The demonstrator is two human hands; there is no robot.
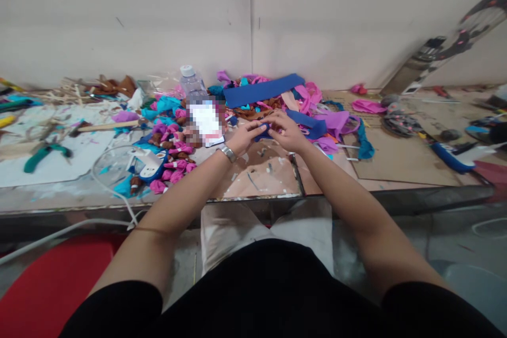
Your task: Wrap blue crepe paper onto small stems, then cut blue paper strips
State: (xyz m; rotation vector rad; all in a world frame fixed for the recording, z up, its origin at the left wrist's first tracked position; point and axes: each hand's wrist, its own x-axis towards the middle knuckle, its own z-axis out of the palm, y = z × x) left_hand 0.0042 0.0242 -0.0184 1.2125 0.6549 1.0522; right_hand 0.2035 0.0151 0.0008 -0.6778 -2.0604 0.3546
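Both my hands meet over the workbench (261,179) and pinch a small piece of dark blue fabric (264,132) between their fingertips. My left hand (246,137), with a metal watch on its wrist, grips the piece from the left. My right hand (287,131) grips it from the right, and a blue strip (307,121) trails off to the right of it. Behind the hands lies a heap of pink, purple, teal and brown fabric scraps (253,100) with a long blue fabric band (263,90) on top.
A plastic water bottle (192,83) stands behind the heap. Several small pink fabric flowers (174,161) and a glue gun (148,165) with a white cable lie at the left, near teal-handled pliers (41,153). Cardboard (400,161) and tools lie at the right.
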